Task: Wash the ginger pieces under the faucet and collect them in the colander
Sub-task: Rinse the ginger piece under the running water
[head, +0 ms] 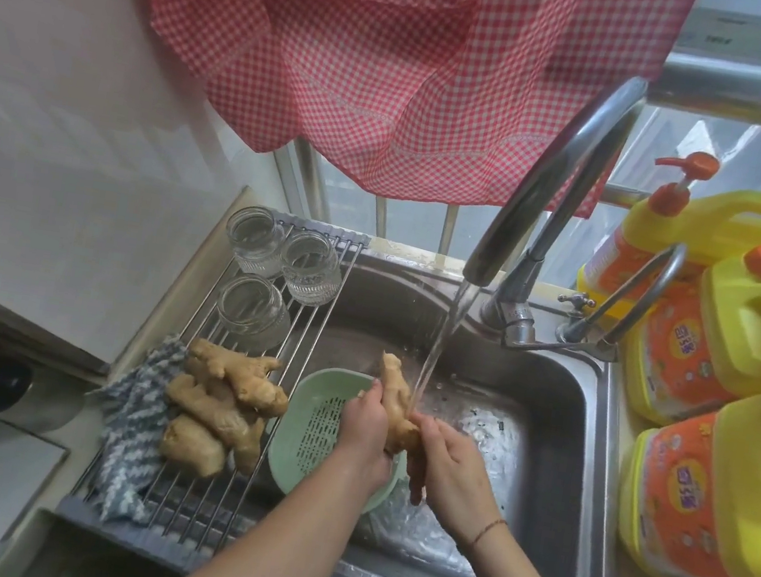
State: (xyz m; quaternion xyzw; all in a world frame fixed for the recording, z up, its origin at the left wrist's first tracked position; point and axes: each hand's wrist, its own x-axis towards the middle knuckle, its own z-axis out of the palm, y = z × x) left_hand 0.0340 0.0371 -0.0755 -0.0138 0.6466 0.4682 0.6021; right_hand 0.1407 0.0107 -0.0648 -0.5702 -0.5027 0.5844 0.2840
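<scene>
Progress is early: the colander [322, 433], at the sink's [596, 419] left edge, looks empty, and several ginger pieces [223, 403] wait on the rack [207, 509] beside it. Left hand [365, 427] and right hand [446, 466] both clasp one knobbly tan ginger root [394, 396] under the faucet [547, 184] stream.
</scene>
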